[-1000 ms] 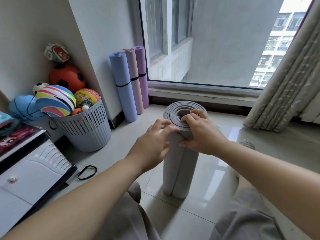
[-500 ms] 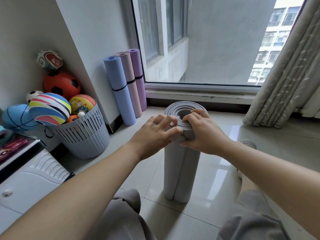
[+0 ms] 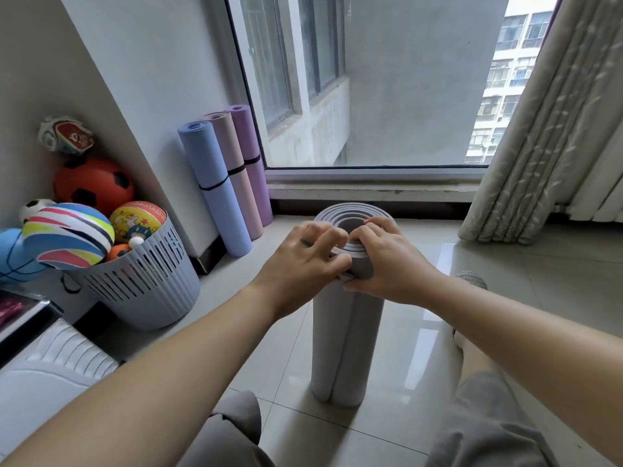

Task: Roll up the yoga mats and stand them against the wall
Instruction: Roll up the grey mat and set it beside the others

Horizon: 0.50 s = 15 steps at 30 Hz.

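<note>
Where the glossy pale floor tiles (image 3: 539, 298) meet in thin grout lines at the centre of the frame, the grey yoga mat (image 3: 347, 338) stands upright on its end, a matte foam cylinder whose loose outer flap leaves a vertical seam down its front and whose top shows concentric coils. Both hands meet at that top rim: the left hand (image 3: 303, 261) grips it from the left with spread, bent fingers, and the right hand (image 3: 384, 261) hooks its fingers over the edge into the coil, thumb pressed against the side below. At upper left, three rolled mats lean against the white wall (image 3: 151, 79), well apart from the grey one: a blue mat (image 3: 215, 190), a pink mat (image 3: 236, 170) and a purple mat (image 3: 251, 153), each cinched by a black band. At left, a slatted grey basket (image 3: 145, 291) holds coloured balls. A large window (image 3: 387, 79) fills the top of the frame, and a ribbed beige curtain (image 3: 539, 146) hangs at the right.
</note>
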Motion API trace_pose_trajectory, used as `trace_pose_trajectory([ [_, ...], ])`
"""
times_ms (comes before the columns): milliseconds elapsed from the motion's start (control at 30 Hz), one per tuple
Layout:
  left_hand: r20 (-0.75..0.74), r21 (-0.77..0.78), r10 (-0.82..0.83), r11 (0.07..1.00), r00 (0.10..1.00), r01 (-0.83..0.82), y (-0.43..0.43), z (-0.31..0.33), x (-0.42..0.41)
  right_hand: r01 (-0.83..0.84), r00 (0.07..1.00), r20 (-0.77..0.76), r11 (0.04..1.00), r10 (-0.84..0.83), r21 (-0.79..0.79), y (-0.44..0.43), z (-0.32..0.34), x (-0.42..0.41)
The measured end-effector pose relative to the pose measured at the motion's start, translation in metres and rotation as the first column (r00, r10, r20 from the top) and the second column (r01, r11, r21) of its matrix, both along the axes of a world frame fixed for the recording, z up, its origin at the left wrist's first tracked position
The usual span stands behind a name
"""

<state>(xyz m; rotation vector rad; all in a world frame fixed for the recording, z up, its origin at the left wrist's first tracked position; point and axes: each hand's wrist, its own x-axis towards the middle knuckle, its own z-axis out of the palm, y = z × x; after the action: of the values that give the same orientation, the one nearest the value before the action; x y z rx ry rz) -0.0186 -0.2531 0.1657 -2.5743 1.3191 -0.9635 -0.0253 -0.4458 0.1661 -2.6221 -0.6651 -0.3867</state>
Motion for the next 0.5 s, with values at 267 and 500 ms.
trace_pose_trajectory([
  [267, -0.2, 0.259, -0.081, 0.957, 0.976, 0.133, -0.008, 0.038, 0.011, -0.072, 0.995, -0.07, 0.996, 0.068, -0.06, -0.011, 0.007, 0.006],
  [500, -0.274, 0.023, -0.076, 0.996, 0.959, 0.085, -0.014, 0.019, 0.016, -0.055, 0.996, -0.077, 0.998, 0.055, 0.009, -0.014, 0.003, 0.009],
])
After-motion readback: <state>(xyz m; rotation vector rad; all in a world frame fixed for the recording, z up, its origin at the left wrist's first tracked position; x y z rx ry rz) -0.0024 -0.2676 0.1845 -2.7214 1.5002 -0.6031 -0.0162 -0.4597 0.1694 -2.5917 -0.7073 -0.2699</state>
